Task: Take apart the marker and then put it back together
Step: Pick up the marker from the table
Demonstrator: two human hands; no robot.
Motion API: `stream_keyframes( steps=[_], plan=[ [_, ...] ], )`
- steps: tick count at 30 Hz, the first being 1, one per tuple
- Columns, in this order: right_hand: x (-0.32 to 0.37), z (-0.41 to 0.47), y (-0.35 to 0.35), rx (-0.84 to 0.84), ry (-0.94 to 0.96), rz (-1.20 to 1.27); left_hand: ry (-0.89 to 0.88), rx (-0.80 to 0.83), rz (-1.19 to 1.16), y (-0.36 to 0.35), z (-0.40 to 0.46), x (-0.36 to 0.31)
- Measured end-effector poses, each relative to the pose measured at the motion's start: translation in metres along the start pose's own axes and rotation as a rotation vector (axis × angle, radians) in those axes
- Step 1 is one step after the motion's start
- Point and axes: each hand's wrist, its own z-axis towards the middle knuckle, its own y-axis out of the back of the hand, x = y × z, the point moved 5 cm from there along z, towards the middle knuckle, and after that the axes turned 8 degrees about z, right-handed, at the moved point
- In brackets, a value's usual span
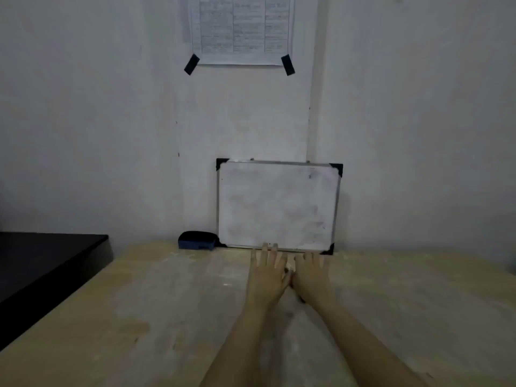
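My left hand (266, 277) and my right hand (311, 277) lie palm down on the wooden table (167, 303), side by side, fingers stretched out and apart, just in front of the whiteboard. In the gap between them shows a small pale piece (289, 267), and a dark bit (302, 300) peeks out by my right wrist. These may be parts of the marker, but blur keeps me from telling. Most of it is hidden under my hands. Neither hand is curled round anything.
A small framed whiteboard (279, 205) leans on the wall at the table's back edge. A dark blue eraser (197, 240) lies left of it. A black surface (42, 263) adjoins the table on the left. A taped paper sheet (241, 26) hangs above.
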Motion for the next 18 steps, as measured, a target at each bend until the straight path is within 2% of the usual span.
stream_keyframes(
  steps=[3, 8, 13, 16, 18],
  plan=[
    [-0.013, -0.011, -0.021, 0.294, -0.185, 0.167, -0.050, 0.043, -0.009, 0.003, -0.009, -0.009],
    [-0.024, -0.025, -0.050, 0.400, -0.320, 0.199, -0.065, 0.093, 0.034, -0.008, -0.027, -0.008],
    [-0.035, -0.032, -0.064, 0.404, -0.359, 0.234, -0.107, 0.064, 0.056, -0.012, -0.034, -0.003],
    [-0.044, -0.031, -0.063, 0.333, -0.430, 0.300, -0.104, 0.101, 0.041, -0.010, -0.035, 0.003],
    [-0.052, -0.035, -0.059, 0.252, -0.547, 0.407, -0.097, 0.099, -0.017, -0.008, -0.035, 0.003]
  ],
)
